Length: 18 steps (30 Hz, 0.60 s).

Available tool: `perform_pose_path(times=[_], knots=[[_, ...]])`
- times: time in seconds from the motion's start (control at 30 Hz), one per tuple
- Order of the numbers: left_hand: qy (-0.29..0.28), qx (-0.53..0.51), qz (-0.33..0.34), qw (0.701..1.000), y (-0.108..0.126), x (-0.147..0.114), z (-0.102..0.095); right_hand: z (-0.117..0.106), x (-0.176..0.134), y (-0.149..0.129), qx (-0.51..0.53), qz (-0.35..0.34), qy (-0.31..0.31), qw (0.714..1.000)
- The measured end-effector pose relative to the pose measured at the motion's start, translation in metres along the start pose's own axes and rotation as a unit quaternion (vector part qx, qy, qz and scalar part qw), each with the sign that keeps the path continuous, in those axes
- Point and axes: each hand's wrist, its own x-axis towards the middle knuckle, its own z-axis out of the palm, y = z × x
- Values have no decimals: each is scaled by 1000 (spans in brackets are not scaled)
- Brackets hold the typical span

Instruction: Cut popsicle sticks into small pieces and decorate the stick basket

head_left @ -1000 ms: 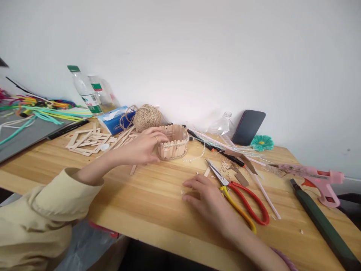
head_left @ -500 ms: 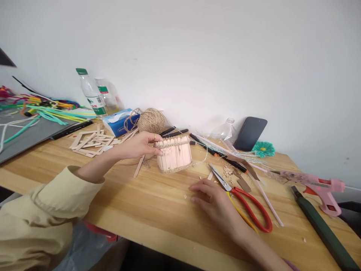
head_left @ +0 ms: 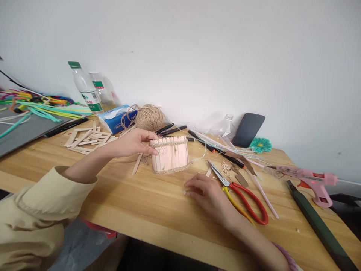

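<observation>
A small container made of upright craft sticks (head_left: 172,156), with twine along its top and bottom edges, stands tilted on the table. My left hand (head_left: 138,142) is closed on its left end, thumb at the front near a small flower-like cluster of wood bits. My right hand (head_left: 210,195) rests low over the table to the right, fingers curled but apart. A tiny wood chip (head_left: 184,192) is at its thumb tip; whether they touch I cannot tell. Scissors (head_left: 225,180) with one red and one yellow handle lie beside that hand.
A twine ball (head_left: 149,117), tissue pack (head_left: 118,119), loose craft sticks (head_left: 87,140) and bottles (head_left: 87,90) stand back left. Toward the right are a phone (head_left: 248,130), a teal flower (head_left: 261,145), a pink glue gun (head_left: 313,180) and a dark green cutter-like tool (head_left: 318,222).
The whole view has shifted slightly. My right thumb and fingers have drawn a little closer together beside the wood chip. My left hand keeps its hold on the container.
</observation>
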Motion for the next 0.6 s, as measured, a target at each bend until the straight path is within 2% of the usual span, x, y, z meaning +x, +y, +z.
perform_pose_path(times=[0.17,0.27,0.37,0.43,0.53,0.6], knots=[[28,39,26,999,-3,-4,-1,-4,-2,5,-36,15,22,999],[76,70,98,990,-4,-3,0,-10,-5,10,-65,30,44,996],[96,131,196,967,-5,2,4,-17,-5,12,-93,36,59,993],[94,201,238,946,-6,10,8,-21,-2,11,-113,40,64,991],[93,295,254,916,-12,25,18,-28,4,11,-140,46,71,986],[100,309,251,912,-17,36,24,-35,5,13,-154,53,82,983]])
